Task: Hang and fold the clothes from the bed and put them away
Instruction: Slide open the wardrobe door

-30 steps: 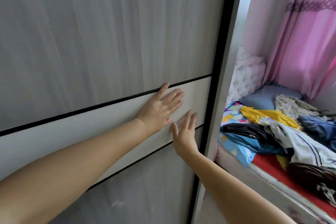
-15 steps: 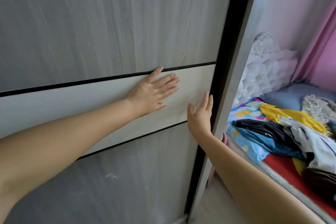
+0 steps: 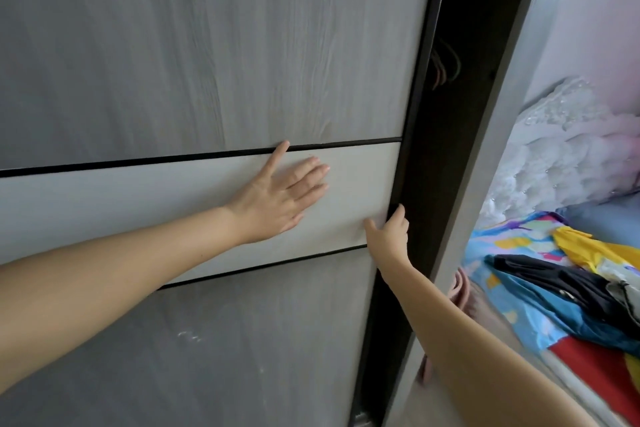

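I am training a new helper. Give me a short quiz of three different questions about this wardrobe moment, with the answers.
1. True or false: the left hand lies flat on the pale band of the sliding door.
2. What does the right hand grip? A) a hanger B) the door's edge C) a shirt
3. Fill in: inside the dark gap, some ____ hang.

Key: 1 true; 2 B; 3 hangers.
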